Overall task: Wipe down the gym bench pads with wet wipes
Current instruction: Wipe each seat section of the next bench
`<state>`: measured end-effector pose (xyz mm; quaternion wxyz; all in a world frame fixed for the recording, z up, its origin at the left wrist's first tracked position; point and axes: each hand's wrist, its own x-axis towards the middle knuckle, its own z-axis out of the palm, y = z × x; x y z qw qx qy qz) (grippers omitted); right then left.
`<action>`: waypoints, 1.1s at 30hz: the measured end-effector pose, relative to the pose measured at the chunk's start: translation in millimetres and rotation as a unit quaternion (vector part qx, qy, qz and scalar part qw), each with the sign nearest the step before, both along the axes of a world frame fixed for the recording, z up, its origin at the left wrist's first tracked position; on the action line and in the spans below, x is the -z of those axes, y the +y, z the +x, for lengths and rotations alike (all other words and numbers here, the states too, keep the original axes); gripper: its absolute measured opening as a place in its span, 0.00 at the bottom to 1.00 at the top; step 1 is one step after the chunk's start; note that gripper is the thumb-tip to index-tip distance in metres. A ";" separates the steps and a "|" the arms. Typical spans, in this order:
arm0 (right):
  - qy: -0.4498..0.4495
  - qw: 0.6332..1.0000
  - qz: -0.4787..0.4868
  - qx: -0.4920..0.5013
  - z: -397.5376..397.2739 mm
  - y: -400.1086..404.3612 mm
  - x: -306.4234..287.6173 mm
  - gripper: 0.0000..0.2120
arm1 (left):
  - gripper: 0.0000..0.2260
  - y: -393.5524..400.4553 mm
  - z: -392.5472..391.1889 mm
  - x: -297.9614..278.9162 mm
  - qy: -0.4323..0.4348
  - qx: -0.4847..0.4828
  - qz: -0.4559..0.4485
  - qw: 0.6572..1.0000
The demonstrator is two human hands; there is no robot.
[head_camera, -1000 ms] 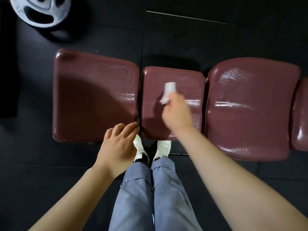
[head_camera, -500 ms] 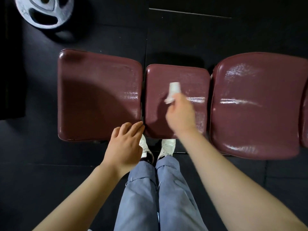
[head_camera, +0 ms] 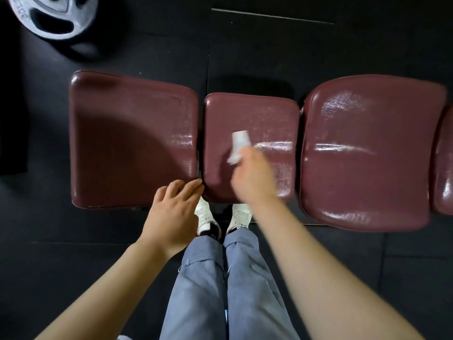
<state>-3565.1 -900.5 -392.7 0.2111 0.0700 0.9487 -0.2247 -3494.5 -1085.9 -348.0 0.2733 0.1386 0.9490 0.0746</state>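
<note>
1. below my head camera, a maroon padded gym bench runs left to right across a dark rubber floor (head_camera: 269,52), seen from straight above.
2. it shows three full pads: a wide left pad (head_camera: 127,141), a narrower middle pad (head_camera: 269,114), and a large right pad (head_camera: 372,173); the edge of a fourth pad (head_camera: 445,168) shows at the far right.
3. my right hand (head_camera: 252,175) is over the middle pad, motion-blurred, fingers curled round a folded white wet wipe (head_camera: 237,146).
4. the wipe sticks out past the fingers toward the pad's centre. i cannot tell whether it touches the surface.
5. my left hand (head_camera: 174,212) holds nothing; its fingers are straight and relaxed, and the tips rest at the near right corner of the left pad, just beside the gap to the middle pad.
6. bright glossy streaks lie across the middle and right pads; the left pad looks duller, with a rounded shadow over it.
7. my legs in grey-blue trousers (head_camera: 220,290) and white shoes (head_camera: 203,213) stand against the near edge of the bench.
8. at the top left, a silver weight plate (head_camera: 55,14) lies on the floor, well apart from the bench.
</note>
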 end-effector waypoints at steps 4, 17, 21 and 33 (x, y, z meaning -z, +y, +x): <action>-0.007 0.962 -0.149 -0.226 18.1 -31.2 -18.4 0.23 | 0.28 -4.2 -3.0 0.7 0.014 0.016 0.009 1.000; -0.008 0.991 -0.086 -0.099 54.4 -4.6 -0.5 0.13 | 0.25 -0.7 -7.1 0.3 0.024 -0.046 0.051 0.997; -0.003 0.957 -0.166 -0.236 46.3 3.2 -18.0 0.27 | 0.24 -3.3 -10.6 -1.6 0.029 -0.055 0.060 0.996; -0.014 0.991 -0.106 -0.084 75.8 -8.4 -10.1 0.18 | 0.24 -1.9 -13.5 1.5 0.018 -0.057 0.063 0.996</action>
